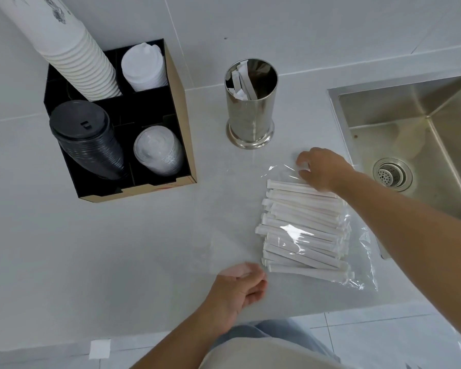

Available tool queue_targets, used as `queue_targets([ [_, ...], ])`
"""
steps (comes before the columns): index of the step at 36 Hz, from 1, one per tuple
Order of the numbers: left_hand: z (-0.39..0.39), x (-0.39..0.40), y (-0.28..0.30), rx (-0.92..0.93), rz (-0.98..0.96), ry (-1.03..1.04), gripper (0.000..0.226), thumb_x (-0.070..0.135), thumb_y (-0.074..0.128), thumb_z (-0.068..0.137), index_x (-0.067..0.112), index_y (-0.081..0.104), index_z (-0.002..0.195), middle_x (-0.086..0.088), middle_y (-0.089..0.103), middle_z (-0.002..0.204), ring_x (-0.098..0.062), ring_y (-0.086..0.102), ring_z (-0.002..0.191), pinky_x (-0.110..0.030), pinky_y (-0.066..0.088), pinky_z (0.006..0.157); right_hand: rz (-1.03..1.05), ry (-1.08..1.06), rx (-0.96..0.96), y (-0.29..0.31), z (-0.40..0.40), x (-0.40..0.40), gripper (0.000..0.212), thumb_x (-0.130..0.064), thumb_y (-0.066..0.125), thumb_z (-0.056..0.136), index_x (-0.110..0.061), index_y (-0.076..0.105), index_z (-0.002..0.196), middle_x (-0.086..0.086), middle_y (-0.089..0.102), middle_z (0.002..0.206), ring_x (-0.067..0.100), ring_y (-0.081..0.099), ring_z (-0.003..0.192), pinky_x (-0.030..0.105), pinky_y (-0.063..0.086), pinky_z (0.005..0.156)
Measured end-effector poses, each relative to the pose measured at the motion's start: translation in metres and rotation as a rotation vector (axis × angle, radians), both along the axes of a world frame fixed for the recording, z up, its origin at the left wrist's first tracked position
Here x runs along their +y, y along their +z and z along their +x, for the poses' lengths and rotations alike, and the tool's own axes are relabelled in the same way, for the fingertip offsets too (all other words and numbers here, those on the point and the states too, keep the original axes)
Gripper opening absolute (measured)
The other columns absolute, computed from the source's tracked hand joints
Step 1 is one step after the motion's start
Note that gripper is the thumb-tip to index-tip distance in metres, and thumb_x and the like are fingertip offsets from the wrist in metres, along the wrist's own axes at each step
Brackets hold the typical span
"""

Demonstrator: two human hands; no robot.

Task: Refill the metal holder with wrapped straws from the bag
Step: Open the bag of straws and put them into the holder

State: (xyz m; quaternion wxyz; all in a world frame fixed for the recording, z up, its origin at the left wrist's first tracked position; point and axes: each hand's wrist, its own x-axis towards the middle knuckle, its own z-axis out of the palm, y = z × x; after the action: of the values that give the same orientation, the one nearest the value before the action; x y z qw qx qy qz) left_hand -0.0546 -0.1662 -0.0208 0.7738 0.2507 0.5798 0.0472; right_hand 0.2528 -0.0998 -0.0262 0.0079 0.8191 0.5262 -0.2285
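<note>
A shiny metal holder (250, 107) stands upright on the pale counter, with a few wrapped straws leaning inside it. In front of it lies a clear plastic bag (362, 262) holding a flat stack of white wrapped straws (304, 230). My right hand (321, 167) rests on the far end of the bag, fingers pinching the plastic near its top edge. At the bag's near left corner my left hand (237, 288) is curled, thumb and fingers closed on the thin plastic edge.
A black organizer box (181, 107) at the left holds stacked paper cups, black lids and clear lids. A steel sink (415, 123) with a drain lies at the right. The counter's front edge runs just below my left hand.
</note>
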Motion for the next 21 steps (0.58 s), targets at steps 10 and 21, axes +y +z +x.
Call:
queue_targets([
  [10, 0.017, -0.003, -0.006, 0.091, 0.043, -0.15, 0.006, 0.008, 0.069, 0.086, 0.002, 0.07, 0.089, -0.012, 0.071, 0.079, -0.015, 0.067, 0.065, -0.025, 0.059, 0.066, -0.004, -0.023, 0.072, 0.002, -0.006, 0.004, 0.01, -0.029, 0.051, 0.091, -0.025, 0.056, 0.083, 0.002, 0.062, 0.091, 0.028, 0.058, 0.089, 0.037, 0.05, 0.08],
  [21, 0.019, -0.002, -0.009, 0.095, 0.11, -0.18, 0.007, 0.005, 0.063, 0.089, 0.0, 0.065, 0.085, -0.012, 0.066, 0.074, -0.015, 0.061, 0.06, -0.024, 0.055, 0.061, 0.08, -0.01, 0.09, 0.012, -0.008, -0.009, 0.017, -0.019, 0.043, 0.095, -0.013, 0.056, 0.085, 0.005, 0.06, 0.076, 0.029, 0.055, 0.072, 0.035, 0.046, 0.063],
])
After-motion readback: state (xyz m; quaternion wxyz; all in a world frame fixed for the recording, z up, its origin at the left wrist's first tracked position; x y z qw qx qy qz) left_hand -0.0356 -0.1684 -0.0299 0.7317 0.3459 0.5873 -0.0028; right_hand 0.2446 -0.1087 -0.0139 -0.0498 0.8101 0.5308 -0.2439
